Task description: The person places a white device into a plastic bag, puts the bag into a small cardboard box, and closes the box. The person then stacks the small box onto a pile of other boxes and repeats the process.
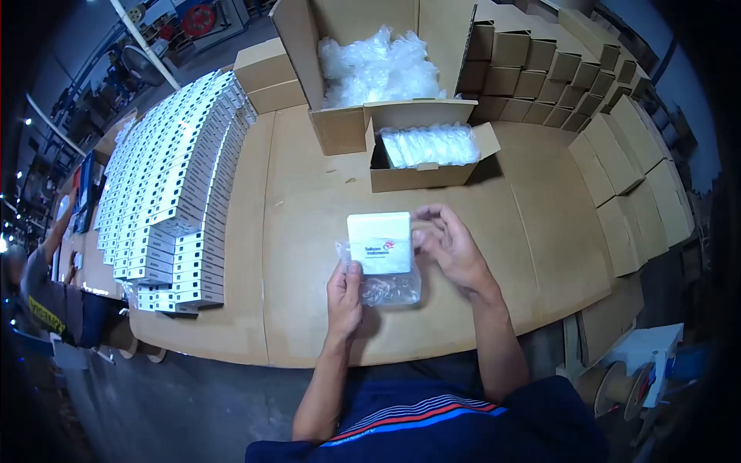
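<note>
A small white box with printed lettering [379, 243] is upright over the table, partly in a clear plastic bag [382, 291] that bunches below it. My left hand [344, 297] grips the box and bag at their lower left, thumb on the front. My right hand [451, 247] is at the box's right edge with fingers bent and apart; whether a fingertip touches the box or bag is unclear. Beyond them an open brown carton [421, 180] holds a row of plastic-wrapped items [431, 146].
White boxes [174, 170] are stacked high at the left. A large carton [336, 131] of clear bags [378, 65] stands behind the small one. Brown boxes [509, 49] line the back right and right edge of the table [309, 332]. Another person [50, 285] is at far left.
</note>
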Demonstrator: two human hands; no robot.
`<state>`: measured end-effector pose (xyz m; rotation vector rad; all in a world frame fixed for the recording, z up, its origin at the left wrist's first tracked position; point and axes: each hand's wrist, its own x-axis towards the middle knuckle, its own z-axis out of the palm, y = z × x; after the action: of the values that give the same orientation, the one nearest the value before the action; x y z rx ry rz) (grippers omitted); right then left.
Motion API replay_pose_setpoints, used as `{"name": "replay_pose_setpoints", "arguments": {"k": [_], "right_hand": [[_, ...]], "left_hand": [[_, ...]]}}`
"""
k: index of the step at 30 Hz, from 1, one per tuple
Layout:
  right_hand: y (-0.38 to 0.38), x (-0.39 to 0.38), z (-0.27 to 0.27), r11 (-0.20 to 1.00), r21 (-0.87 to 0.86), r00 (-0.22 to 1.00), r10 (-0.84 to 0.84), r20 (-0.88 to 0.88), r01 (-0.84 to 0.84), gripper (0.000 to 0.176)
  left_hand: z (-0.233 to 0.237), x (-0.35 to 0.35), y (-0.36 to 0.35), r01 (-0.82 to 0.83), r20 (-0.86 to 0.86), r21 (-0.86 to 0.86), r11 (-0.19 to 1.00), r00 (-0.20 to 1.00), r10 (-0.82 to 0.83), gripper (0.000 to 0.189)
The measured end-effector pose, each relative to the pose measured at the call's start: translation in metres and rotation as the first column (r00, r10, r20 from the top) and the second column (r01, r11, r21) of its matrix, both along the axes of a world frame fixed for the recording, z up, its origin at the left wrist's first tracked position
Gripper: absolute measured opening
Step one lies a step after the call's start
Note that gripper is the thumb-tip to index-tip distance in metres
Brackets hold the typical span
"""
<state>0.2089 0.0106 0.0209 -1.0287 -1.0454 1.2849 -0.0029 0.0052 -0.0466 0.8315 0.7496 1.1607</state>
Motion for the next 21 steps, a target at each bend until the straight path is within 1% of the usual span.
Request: {"name": "replay_pose_setpoints", "arguments": {"k": [1, 2, 5, 6, 8, 9, 11, 12, 14, 17, 21], "right_hand": [[-0.007, 0.0, -0.003, 0.999, -0.047, 0.998, 0.017, -0.065, -0.02, 0.035], [-0.014, -0.003, -0.006, 0.996, -0.092, 0.989, -0.007, -0.146, -0.006, 0.03], [-0.024, -0.019, -0.037, 0.991, -0.009, 0.975, -0.134, -0.18, 0.135, 0.024], [-0.025, -0.019, -0.035, 0.988, -0.022, 0.965, -0.153, -0.211, 0.152, 0.019], [-0.026, -0.019, -0.037, 0.985, 0.007, 0.962, -0.167, -0.216, 0.172, 0.019], [-0.026, -0.019, -0.037, 0.983, 0.022, 0.961, -0.172, -0.218, 0.181, 0.018], [-0.026, -0.02, -0.037, 0.972, 0.049, 0.964, -0.22, -0.147, 0.229, 0.017], [-0.025, -0.021, -0.037, 0.966, 0.065, 0.963, -0.243, -0.112, 0.251, 0.017], [-0.025, -0.022, -0.038, 0.963, 0.1, 0.964, -0.237, -0.118, 0.249, 0.015], [-0.024, -0.025, -0.038, 0.959, 0.144, 0.965, -0.227, -0.132, 0.245, 0.011], [-0.023, -0.019, -0.045, 0.957, 0.231, 0.982, -0.152, -0.108, 0.174, 0.009]], "left_hand": [[-0.002, 0.0, 0.001, -0.034, 0.007, 0.003, 0.999, 0.999, 0.034, 0.039], [0.0, 0.001, 0.001, -0.058, -0.016, 0.031, 0.998, 0.998, 0.059, 0.04], [-0.002, -0.003, 0.003, 0.001, -0.231, 0.175, 0.985, 0.972, 0.04, 0.043], [-0.001, -0.004, 0.002, 0.004, -0.285, 0.199, 0.98, 0.957, 0.054, 0.044], [0.004, -0.007, 0.003, 0.013, -0.384, 0.251, 0.968, 0.919, 0.088, 0.045], [0.009, -0.008, 0.003, 0.037, -0.419, 0.252, 0.967, 0.905, 0.075, 0.047], [0.018, -0.01, 0.004, 0.081, -0.484, 0.248, 0.965, 0.873, 0.051, 0.051], [0.017, -0.007, 0.006, 0.053, -0.451, 0.287, 0.956, 0.888, 0.086, 0.053], [0.011, 0.0, 0.008, -0.004, -0.384, 0.356, 0.934, 0.911, 0.15, 0.057], [0.018, 0.0, 0.007, 0.017, -0.38, 0.31, 0.951, 0.919, 0.107, 0.059], [0.025, 0.002, 0.006, 0.028, -0.375, 0.39, 0.92, 0.918, 0.131, 0.06]]}}
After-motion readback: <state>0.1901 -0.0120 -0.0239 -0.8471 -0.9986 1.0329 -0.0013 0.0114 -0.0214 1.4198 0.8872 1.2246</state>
